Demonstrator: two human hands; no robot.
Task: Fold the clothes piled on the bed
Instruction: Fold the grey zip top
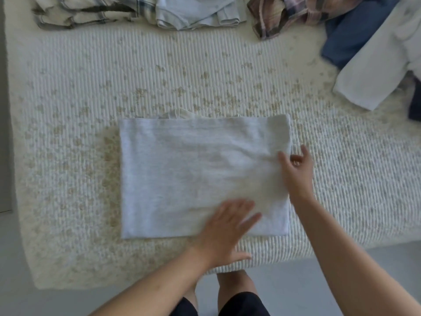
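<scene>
I see the folded pale grey knit shirt (200, 176) lying flat on the cream ribbed bed (159, 76), near its front edge, long axis left to right, collar toward the far side. My left hand (224, 226) presses flat, fingers straight, on its near part; my right hand (296, 173), fingers relaxed, touches its right edge.

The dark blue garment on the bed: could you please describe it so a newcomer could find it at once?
Start at the cream textured bedspread and go to its far right corner, where unfolded clothes lie heaped. The dark blue garment lies there, between a plaid shirt and a white garment overlapping it. It is the heap's only solid navy piece.
</scene>
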